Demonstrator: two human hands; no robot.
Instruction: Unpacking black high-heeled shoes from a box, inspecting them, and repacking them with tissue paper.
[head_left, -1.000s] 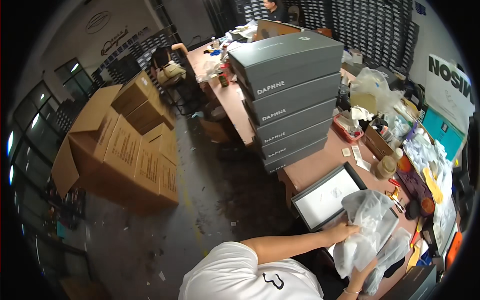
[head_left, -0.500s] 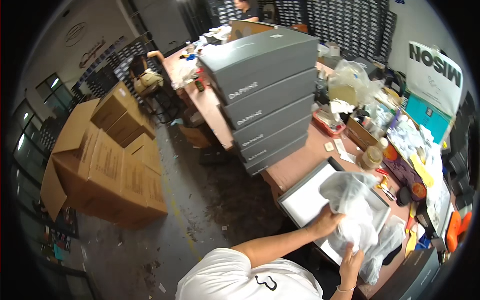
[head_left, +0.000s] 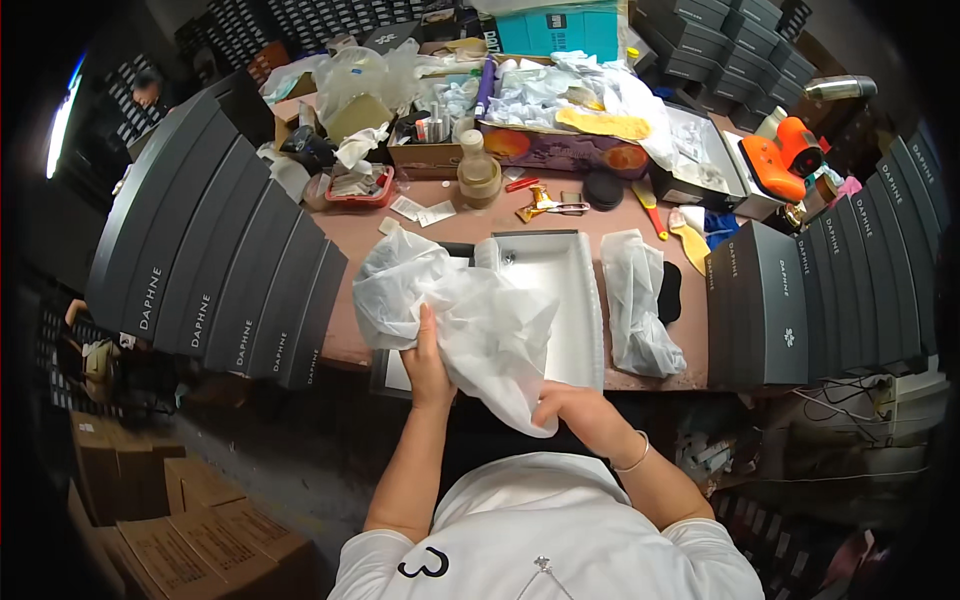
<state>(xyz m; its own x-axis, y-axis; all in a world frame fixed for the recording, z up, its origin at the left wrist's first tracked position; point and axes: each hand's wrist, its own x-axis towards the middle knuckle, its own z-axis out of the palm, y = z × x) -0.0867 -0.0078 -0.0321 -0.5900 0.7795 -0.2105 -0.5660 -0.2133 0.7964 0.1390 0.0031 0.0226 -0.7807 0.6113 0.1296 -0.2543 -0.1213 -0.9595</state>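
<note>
A translucent white bag [head_left: 480, 315], puffed at its far left end, is held up in front of me over an open shoebox. What it contains is hidden. My left hand [head_left: 430, 365] grips the bag from beneath, thumb pointing up along it. At the bag's near right corner, my right hand [head_left: 590, 418] pinches the edge between its fingers. The shoebox [head_left: 575, 350] has a white inside and a dark outer edge; the bag covers much of it. To its right lies a second filmy white bag [head_left: 635, 310], with a flat black piece [head_left: 670, 292] partly beneath it.
Stacks of dark grey shoeboxes stand at the left [head_left: 215, 250] and the right [head_left: 850, 270]. Along the back are a glue jar [head_left: 480, 182], a red basket [head_left: 360, 190], a carton of crumpled paper [head_left: 570, 150] and an orange tool [head_left: 775, 165]. Brown cartons [head_left: 200, 545] sit lower left.
My view has swung right, bringing the table in front of me. Both hands still hold the bag, which now stretches sideways from the left hand toward the right.
</note>
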